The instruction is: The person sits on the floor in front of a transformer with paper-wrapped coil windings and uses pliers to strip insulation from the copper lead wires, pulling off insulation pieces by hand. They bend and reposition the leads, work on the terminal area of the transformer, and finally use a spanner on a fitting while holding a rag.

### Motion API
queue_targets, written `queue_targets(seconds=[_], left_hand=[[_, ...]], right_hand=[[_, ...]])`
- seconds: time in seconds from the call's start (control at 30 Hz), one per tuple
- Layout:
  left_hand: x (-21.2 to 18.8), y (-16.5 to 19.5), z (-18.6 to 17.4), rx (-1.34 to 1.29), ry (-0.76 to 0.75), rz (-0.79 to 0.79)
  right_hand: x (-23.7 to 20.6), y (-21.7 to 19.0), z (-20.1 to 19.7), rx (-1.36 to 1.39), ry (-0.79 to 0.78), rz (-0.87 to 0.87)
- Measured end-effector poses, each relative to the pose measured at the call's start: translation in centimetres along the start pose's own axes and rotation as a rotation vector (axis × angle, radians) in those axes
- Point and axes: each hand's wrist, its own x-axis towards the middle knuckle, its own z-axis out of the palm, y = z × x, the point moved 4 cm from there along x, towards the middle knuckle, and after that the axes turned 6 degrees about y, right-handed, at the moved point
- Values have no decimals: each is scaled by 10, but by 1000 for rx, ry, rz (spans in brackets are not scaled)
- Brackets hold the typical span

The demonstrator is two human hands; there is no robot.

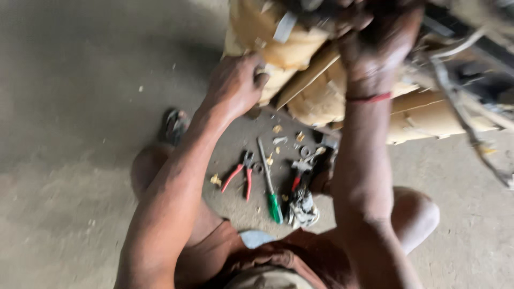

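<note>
My left hand (235, 85) grips the edge of a torn piece of tan cardboard (267, 43) that wraps a bulky object at the top of the view. My right hand (380, 48), with a red thread at the wrist, reaches up into the dark machinery above the cardboard; its fingers are blurred and partly hidden, so what they hold is unclear. Both arms stretch upward from my squatting body.
On the concrete floor (80, 134) between my knees lie red-handled pliers (241, 174), a green-handled screwdriver (270, 187), a second red-handled tool (299, 174), small brass bits, washers and a crumpled rag (304, 210). Loose wires (460, 107) hang at the right.
</note>
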Motion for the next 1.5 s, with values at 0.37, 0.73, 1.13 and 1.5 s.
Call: queue_targets(seconds=[0.37, 0.73, 1.13, 1.5], left_hand=[[-2, 3, -16, 71, -76, -112], [3, -9, 13, 163, -248, -133], [-35, -28, 39, 278, -665, -254], [-51, -62, 41, 275, -742, -5]], right_hand=[[27, 18, -16, -42, -72, -67], [-103, 39, -33, -1072, -34, 39], [-313, -133, -166, -1996, 17, -167], [-311, -155, -192, -1880, 359, -10]])
